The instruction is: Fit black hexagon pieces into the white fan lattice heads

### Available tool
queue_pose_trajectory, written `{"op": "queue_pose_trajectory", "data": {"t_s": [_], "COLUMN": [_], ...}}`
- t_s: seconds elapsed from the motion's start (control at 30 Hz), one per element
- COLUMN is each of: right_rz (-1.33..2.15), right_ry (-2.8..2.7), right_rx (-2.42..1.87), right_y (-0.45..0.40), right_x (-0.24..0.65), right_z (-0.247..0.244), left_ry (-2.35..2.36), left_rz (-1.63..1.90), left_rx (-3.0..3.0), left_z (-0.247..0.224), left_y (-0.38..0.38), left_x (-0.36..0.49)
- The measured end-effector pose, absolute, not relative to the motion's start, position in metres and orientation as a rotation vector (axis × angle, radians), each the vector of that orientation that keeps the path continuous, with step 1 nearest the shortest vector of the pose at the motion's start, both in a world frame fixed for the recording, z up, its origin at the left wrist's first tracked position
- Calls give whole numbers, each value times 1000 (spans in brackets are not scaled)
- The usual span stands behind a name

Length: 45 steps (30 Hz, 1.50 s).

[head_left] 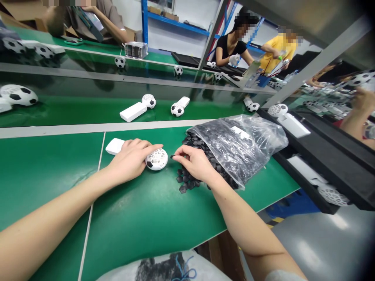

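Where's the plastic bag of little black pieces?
In the head view, the clear plastic bag lies on the green conveyor belt, just right of the person's right hand, with black pieces spilling from it.

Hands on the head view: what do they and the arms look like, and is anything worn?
The left hand and right hand are bare, with no gloves, rings or watch in view. Both forearms are bare too. A pale sleeve shows at the bottom edge by the right arm. The shirt below is pale, with a dark print and blue line markings.

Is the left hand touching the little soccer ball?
Touching: the head view shows the left hand lying over the top of the white perforated soccer ball.
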State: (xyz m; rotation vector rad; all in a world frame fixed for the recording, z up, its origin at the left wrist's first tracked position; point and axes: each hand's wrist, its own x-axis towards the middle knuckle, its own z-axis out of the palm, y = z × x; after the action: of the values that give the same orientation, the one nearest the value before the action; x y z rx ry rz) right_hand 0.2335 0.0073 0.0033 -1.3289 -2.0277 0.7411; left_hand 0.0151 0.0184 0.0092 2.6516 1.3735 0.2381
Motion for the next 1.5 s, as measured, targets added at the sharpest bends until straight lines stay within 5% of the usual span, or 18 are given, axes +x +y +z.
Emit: {"op": "queue_pose_trajectory", "data": {"t_s": [0.87,1.5], "right_rz": [736,1080], "right_ry": [-2064,-1985], "right_rx": [-998,-1333], "right_y": [-2,15], "right_x": [213,230], "right_z": [-5,6], "left_ry": [1440,1208], "left_rz": [361,416], "left_rx": [2465,2469], "left_z": [9,4], "left_y": [13,21], "left_x": [22,12]}}
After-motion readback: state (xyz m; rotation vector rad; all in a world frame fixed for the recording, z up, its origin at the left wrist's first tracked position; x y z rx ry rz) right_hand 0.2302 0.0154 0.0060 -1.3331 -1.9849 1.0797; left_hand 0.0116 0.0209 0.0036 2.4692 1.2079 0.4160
